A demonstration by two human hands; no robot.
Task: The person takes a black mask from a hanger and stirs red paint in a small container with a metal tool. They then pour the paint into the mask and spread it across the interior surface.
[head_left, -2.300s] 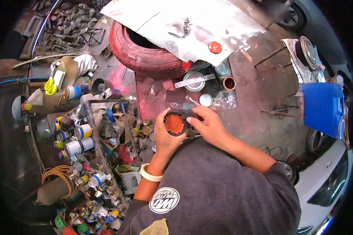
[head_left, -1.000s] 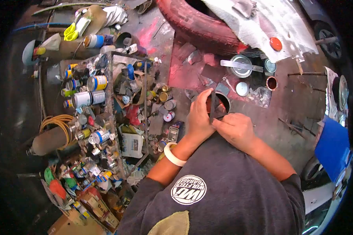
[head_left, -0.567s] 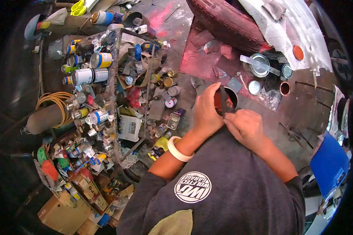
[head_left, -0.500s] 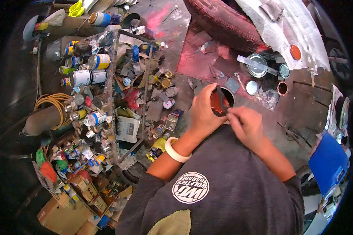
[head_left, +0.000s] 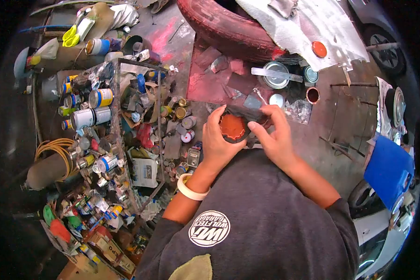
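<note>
Head view: left hand (head_left: 214,141) clamped around round, dark-rimmed container (head_left: 233,128), orange-red inside, in front of the charcoal shirt (head_left: 261,205). Right hand (head_left: 277,135) pinches flat dark piece (head_left: 245,113) at its rim, material unclear.

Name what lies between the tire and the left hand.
In the head view, a red-stained board with scraps on it lies between the tire and the left hand.

Fisheye feed gave me black corners and heavy bending at the rim. Center was well lit, hands (head_left: 219,147) reasonably sharp. White sheet (head_left: 308,30) ran nearly washed out, far left sank into shadow. Caught glare on the car window (head_left: 374,246).
</note>
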